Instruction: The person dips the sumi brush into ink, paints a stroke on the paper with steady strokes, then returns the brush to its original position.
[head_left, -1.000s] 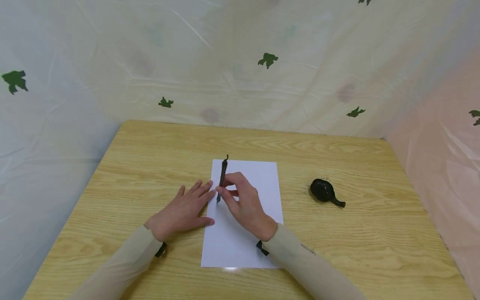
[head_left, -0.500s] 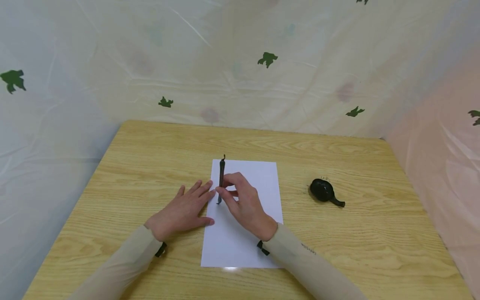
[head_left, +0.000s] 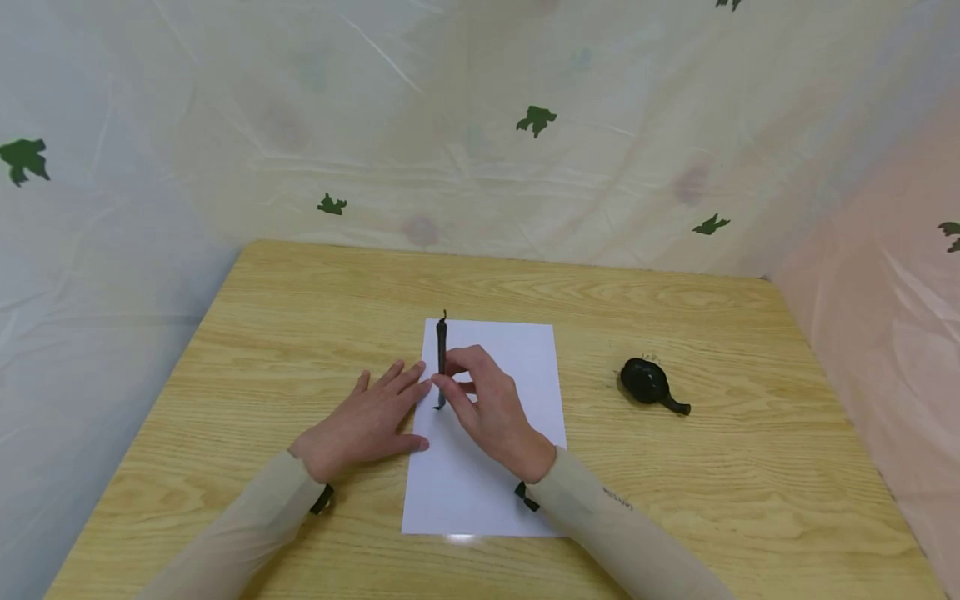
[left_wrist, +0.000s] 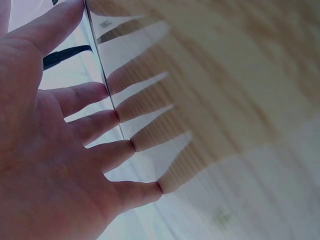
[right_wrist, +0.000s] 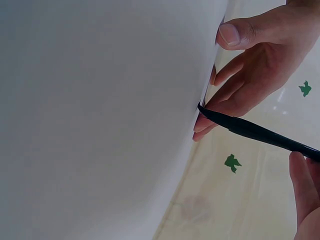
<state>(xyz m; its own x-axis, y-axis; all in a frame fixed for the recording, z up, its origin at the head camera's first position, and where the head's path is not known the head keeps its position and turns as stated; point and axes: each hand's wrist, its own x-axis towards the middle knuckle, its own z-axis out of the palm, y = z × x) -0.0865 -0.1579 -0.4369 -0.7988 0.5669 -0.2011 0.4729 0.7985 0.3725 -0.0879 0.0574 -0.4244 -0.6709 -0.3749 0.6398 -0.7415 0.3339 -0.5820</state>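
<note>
Near the left side of a white paper sheet (head_left: 457,496), my right hand (head_left: 491,408) pinches a slim black brush (head_left: 441,342) between thumb and fingers. The brush stands nearly upright, its thin loop at the top. In the right wrist view, the curved tip of the brush (right_wrist: 260,133) meets the paper's surface. My left hand (head_left: 367,421) lies flat with spread fingers, its fingertips and thumb over the paper's left edge. The left wrist view shows the straight fingers of the left hand (left_wrist: 65,145), with the dark brush tip (left_wrist: 67,56) beyond them.
On the wooden table (head_left: 300,300), right of the paper, sits a glossy black round object (head_left: 645,381) with a short curved handle. Dark specks lie beside it. A pale curtain (head_left: 450,125) with green bird shapes rises behind the table's far edge.
The brush has gone from leaning slightly right to nearly vertical, its top end shifting left. Its tip now bends sideways on the paper. Both hands keep about the same places.
</note>
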